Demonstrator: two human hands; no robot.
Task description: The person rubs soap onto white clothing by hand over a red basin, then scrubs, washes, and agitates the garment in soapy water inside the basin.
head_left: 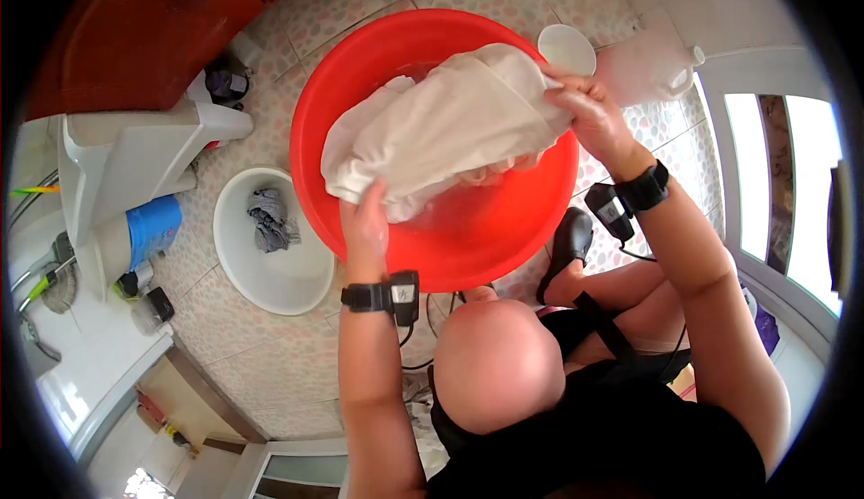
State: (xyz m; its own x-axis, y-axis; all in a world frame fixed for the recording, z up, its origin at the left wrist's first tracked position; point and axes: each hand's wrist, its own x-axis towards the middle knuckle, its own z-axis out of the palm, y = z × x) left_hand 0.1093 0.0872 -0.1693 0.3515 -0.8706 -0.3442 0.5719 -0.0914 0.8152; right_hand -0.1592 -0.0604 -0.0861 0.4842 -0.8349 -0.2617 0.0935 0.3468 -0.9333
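A wet white cloth (459, 125), perhaps a garment, is stretched between my two hands over a large red basin (315, 76). My left hand (366, 224) grips its near left corner, thumb lying on top and the other fingers mostly hidden beneath. At the far right end, my right hand (594, 116) pinches the cloth's edge near the basin's rim. Some of the fabric's lower folds hang down into the basin, where a little water seems to lie. Both wrists wear black straps with small boxes.
Left of the red basin stands a white basin (229, 269) holding a crumpled grey cloth (270, 220). A white cup-like container (567, 49) and a translucent jug (643, 67) stand at the right. A blue container (153, 229) and red cabinet (117, 40) are on the left.
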